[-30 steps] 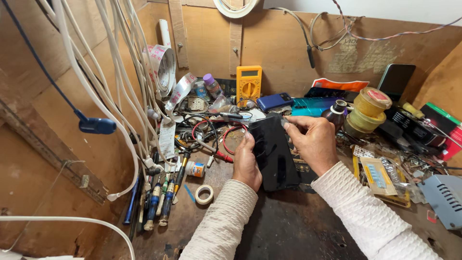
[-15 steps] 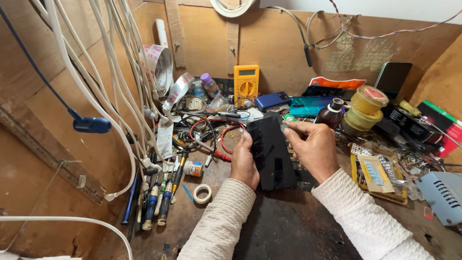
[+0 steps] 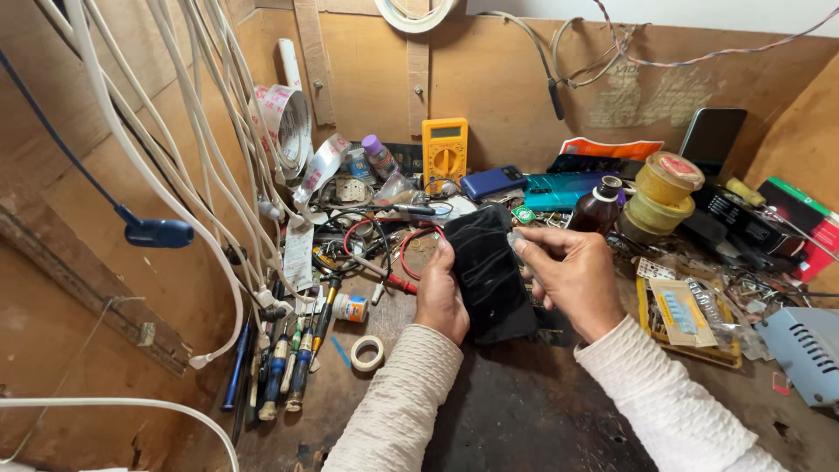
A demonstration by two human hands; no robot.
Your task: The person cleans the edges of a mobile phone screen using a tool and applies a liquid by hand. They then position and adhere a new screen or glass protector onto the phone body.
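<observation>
A black phone-shaped slab wrapped in dark cloth (image 3: 488,267) stands tilted over the middle of a cluttered wooden bench. My left hand (image 3: 440,297) grips its left edge, thumb along the side. My right hand (image 3: 570,278) is at its upper right corner, fingertips pinched together against the edge; whether something small sits between them I cannot tell. Both forearms wear cream knitted sleeves.
A yellow multimeter (image 3: 444,154) leans on the back wall, with a blue phone (image 3: 492,182) and brown bottle (image 3: 599,208) nearby. White cables (image 3: 188,157) hang at left above several screwdrivers (image 3: 293,367). A tape roll (image 3: 367,352), yellow tape stack (image 3: 662,197) and grey box (image 3: 804,350) lie around.
The view has shifted slightly. My right hand's fingers have drawn together at the slab's upper right corner; the left hand keeps its grip.
</observation>
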